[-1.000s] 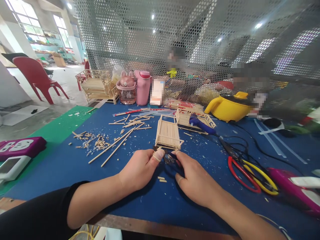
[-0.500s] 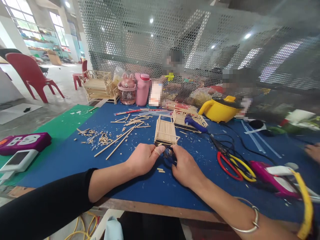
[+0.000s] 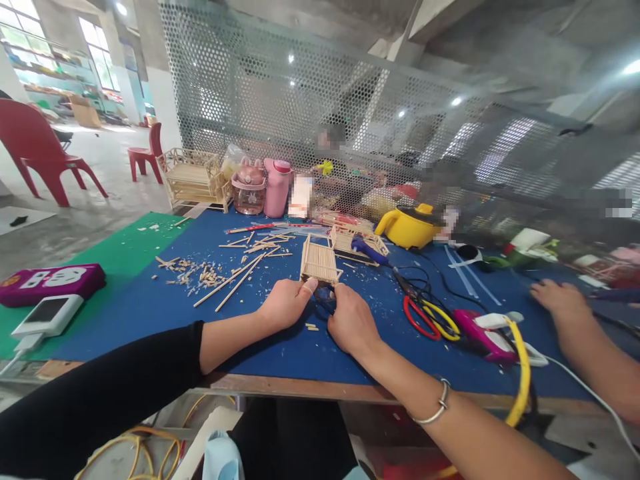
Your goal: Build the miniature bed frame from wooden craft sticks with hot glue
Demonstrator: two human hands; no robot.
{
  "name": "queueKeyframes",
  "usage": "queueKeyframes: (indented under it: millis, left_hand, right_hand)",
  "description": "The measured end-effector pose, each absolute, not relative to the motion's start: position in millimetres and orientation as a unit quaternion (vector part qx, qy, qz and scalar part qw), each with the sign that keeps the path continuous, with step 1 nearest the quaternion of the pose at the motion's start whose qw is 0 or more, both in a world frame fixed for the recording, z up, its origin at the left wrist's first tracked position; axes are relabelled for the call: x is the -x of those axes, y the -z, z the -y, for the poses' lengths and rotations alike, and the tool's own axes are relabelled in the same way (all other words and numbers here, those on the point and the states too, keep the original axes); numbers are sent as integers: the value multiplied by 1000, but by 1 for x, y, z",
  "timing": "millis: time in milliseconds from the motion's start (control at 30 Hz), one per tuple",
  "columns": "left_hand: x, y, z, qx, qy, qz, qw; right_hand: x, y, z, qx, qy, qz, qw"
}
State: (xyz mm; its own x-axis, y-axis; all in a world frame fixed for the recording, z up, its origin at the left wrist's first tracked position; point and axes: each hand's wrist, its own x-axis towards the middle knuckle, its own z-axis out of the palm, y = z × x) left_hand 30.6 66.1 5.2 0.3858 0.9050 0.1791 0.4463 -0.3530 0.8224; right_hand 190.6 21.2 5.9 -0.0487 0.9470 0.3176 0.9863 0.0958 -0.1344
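My left hand [image 3: 286, 304] is closed on the near end of a small model made of wooden sticks [image 3: 320, 259], its thumb on top. The model has a slatted flat panel and a thin raised rail. My right hand [image 3: 354, 321] is closed round a dark-handled tool [image 3: 325, 304], held against the model's near edge. Fingers cover most of this tool, so its exact kind is unclear. A few short stick pieces [image 3: 312, 327] lie on the blue mat [image 3: 280, 357] just below the hands.
Loose sticks [image 3: 240, 280] and offcuts lie left. Behind stand another stick model [image 3: 345, 241], a blue glue gun [image 3: 369, 249], and a yellow pot [image 3: 410, 227]. Scissors [image 3: 423, 317] and a purple power strip [image 3: 483, 337] lie right, near another person's hand [image 3: 563, 297].
The camera view has turned to the right, so most things sit further left. More of the other person's arm shows. Both my hands keep their hold at the model.
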Motion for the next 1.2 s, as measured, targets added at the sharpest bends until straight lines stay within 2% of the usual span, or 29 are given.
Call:
queueKeyframes:
  millis: [200,333,500,667,933,1033,1200]
  left_hand:
    - [-30,-8,-64,-759,-338,-416,369]
    - [-20,-15,-60,-785,-335,-344,392]
    - [-11,-25,-56,-770,-392,-295,407]
    - [-12,-28,-54,-719,-402,-263,502]
    - [-17,-22,-65,-630,-385,-259,623]
    - [-19,-20,-69,-602,-368,-273,654]
    - [-20,-17,-70,-586,-331,-292,680]
  right_hand:
    - [-188,-11,-17,674,38,714,186]
    - [-189,-20,-6,648,-23,732,208]
    - [-184,-43,15,644,-98,726,219]
    - [-178,-56,17,648,-162,706,235]
    - [-193,-67,22,597,-349,684,232]
    - [-220,-64,26,641,-298,683,182]
    - [-250,-45,13,716,-29,697,6]
